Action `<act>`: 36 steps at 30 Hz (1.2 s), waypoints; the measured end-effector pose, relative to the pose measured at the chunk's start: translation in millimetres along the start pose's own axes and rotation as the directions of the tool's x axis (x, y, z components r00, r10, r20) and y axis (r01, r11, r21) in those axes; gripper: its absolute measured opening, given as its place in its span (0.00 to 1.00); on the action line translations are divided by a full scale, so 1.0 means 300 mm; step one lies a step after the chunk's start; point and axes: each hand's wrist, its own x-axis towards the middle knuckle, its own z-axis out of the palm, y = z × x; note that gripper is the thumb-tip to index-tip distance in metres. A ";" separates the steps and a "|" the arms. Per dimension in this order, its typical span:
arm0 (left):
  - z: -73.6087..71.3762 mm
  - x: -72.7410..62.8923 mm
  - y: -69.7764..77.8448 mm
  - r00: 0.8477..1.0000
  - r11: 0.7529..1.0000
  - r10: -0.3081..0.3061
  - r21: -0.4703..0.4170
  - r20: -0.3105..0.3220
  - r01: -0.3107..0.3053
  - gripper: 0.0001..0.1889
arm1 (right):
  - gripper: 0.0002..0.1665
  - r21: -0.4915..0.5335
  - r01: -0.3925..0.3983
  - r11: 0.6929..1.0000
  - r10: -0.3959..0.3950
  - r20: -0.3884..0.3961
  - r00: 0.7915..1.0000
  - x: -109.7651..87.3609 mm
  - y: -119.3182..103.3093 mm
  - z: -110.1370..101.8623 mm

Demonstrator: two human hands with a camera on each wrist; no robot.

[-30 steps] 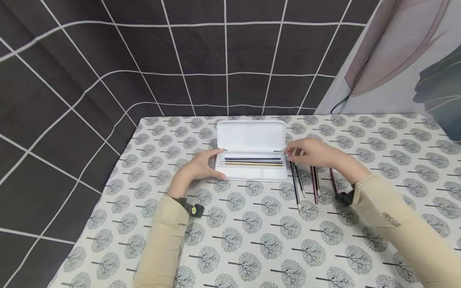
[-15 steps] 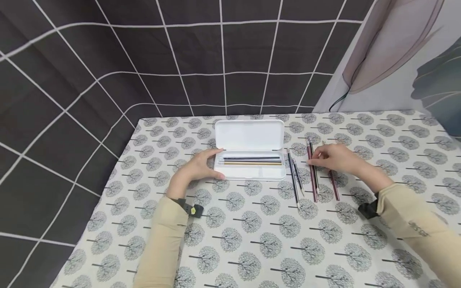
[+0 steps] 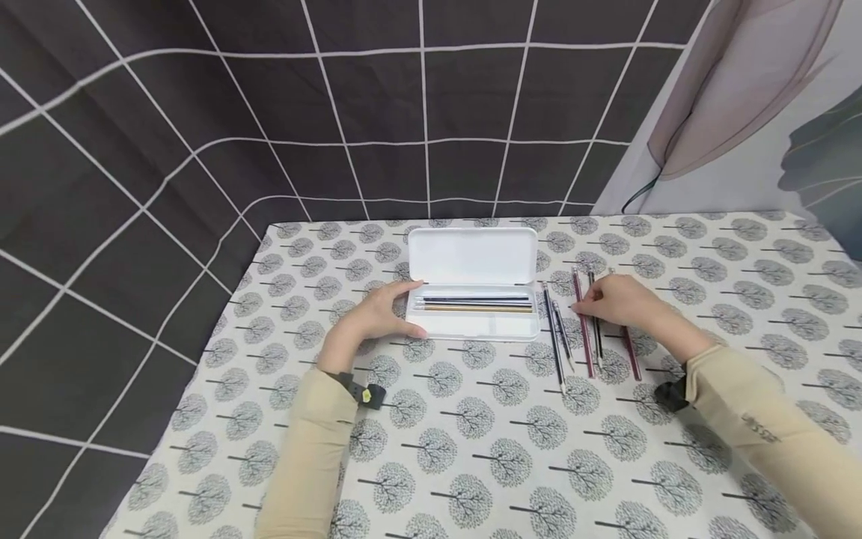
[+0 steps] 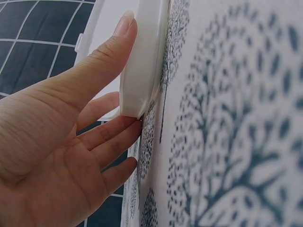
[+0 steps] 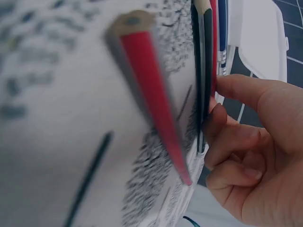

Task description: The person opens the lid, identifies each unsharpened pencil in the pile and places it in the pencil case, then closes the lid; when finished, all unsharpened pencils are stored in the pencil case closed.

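A white pencil case [image 3: 447, 326] lies with its lid [image 3: 471, 256] raised, several dark and gold pencils [image 3: 474, 308] inside. My left hand [image 3: 377, 313] holds the case's left end, thumb at the front wall and fingers around the back corner; the left wrist view shows the thumb [image 4: 125, 29] against the white wall. To the right of the case, my right hand [image 3: 616, 298] pinches a red pencil [image 3: 586, 337] on the cloth between thumb and finger. A black pencil [image 3: 597, 340] lies beside it, partly under the fingers, its sharpened tip toward me.
Two dark pencils [image 3: 555, 340] lie between the case and the red pencil. Another red pencil [image 3: 631, 353] sits under the right hand, its blunt end large in the right wrist view. A tree-print cloth [image 3: 471, 419] covers the table; dark grid fabric [image 3: 377, 97] hangs behind.
My right hand has moved from the case's right end over to the pencils at the right. The red and black pencils there now lie slightly apart. The left hand stays on the case.
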 end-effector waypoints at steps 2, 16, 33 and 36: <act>0.006 0.002 -0.001 1.000 1.000 -0.001 -0.001 -0.002 0.001 0.52 | 0.17 -0.004 -0.012 1.000 0.012 0.011 1.000 0.002 -0.003 -0.003; -0.011 -0.001 -0.005 1.000 1.000 -0.009 0.014 -0.003 0.009 0.52 | 0.18 0.187 0.087 0.979 -0.036 -0.260 0.965 0.087 -0.158 -0.117; 0.011 0.020 -0.016 1.000 1.000 -0.026 0.010 -0.008 0.026 0.52 | 0.12 0.099 0.467 0.879 -0.429 -0.264 0.864 0.221 -0.303 -0.033; 0.005 0.019 -0.015 1.000 0.999 -0.027 0.020 -0.001 0.027 0.52 | 0.12 0.090 0.488 0.868 -0.463 -0.208 0.862 0.226 -0.320 -0.019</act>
